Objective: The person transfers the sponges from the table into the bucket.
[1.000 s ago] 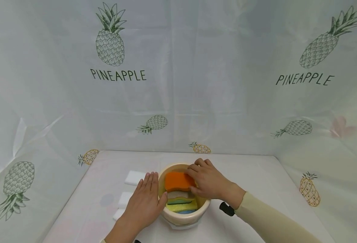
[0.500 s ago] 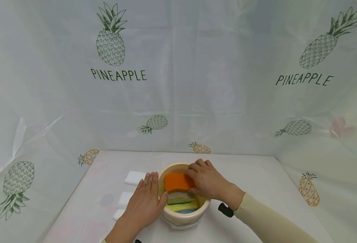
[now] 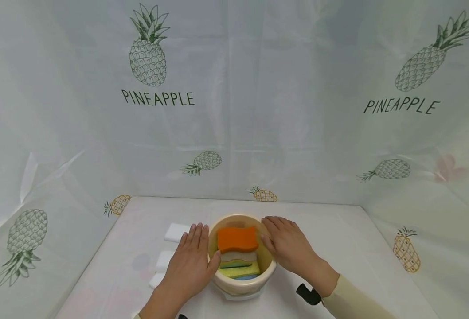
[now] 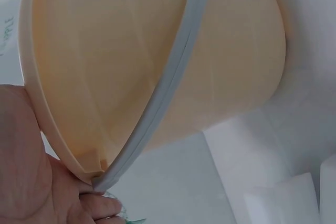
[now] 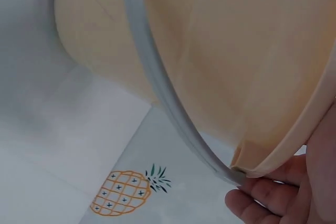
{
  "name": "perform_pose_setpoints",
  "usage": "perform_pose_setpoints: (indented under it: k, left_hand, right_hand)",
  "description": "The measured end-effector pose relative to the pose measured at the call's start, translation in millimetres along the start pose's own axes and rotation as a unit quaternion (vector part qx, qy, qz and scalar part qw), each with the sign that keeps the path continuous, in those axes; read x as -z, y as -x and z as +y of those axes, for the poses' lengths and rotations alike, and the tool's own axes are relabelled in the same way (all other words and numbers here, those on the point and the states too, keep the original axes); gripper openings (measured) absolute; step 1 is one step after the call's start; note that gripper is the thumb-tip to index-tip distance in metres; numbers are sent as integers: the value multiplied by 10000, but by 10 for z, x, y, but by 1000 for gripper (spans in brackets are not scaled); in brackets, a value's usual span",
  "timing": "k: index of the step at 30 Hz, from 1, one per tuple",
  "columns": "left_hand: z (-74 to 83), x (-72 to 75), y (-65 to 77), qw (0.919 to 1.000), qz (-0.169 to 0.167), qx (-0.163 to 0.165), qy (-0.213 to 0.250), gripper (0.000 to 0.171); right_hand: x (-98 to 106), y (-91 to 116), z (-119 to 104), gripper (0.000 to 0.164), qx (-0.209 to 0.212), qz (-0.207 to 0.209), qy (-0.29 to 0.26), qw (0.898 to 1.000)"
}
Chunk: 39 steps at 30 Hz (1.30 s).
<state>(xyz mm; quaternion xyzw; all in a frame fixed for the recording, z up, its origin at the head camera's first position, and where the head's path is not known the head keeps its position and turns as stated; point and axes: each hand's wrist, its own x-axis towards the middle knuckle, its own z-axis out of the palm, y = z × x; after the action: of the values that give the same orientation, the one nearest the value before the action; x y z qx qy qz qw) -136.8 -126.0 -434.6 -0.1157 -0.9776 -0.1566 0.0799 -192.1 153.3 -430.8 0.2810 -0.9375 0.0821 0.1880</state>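
A cream plastic bucket stands upright on the table. Inside it lies a stack of wavy sponges, an orange sponge on top with beige, green, yellow and blue ones showing below. My left hand rests along the left side of the rim, fingers straight and thumb at the edge. Against the right side of the rim lies my right hand, its fingers extended and holding no sponge. Both wrist views show the bucket's grey handle hanging down outside, with fingers right beside its hinges.
Three white blocks lie on the table left of the bucket, partly behind the left hand. A pineapple-print sheet hangs behind and at both sides of the white table.
My right hand has let go of the orange sponge and moved out to the bucket's right rim. The orange sponge stays on the stack. My left hand has hardly moved.
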Motion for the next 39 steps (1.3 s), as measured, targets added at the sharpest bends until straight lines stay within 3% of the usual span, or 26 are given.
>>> perform_pose_setpoints:
  k: [8, 17, 24, 30, 34, 36, 39]
  left_hand:
    - [12, 12, 16, 10000, -14, 36, 45, 75]
    - [-30, -21, 31, 9999, -55, 82, 129, 77]
    - [-246, 95, 104, 9999, 47, 127, 105, 70]
    - [-568, 201, 337, 9968, 637, 322, -365, 59]
    - [-781, 125, 596, 9933, 969, 290, -551, 51]
    - [-887, 63, 708, 9932, 919, 215, -676, 46]
    - [-1046, -4, 835, 9919, 725, -216, -1017, 44]
  right_hand:
    - [5, 217, -45, 59, -482, -681, -462, 9954]
    - [-2, 236, -82, 62, -622, -835, -608, 9927]
    - [-19, 242, -83, 64, -729, -852, -792, 9905]
    - [-60, 254, -54, 64, -717, -743, -886, 9907]
    - [-79, 258, -48, 64, -696, -678, -990, 9903]
    - [-84, 253, -48, 64, -694, -661, -1029, 9901]
    - [-87, 234, -42, 64, -707, -669, -1056, 9896]
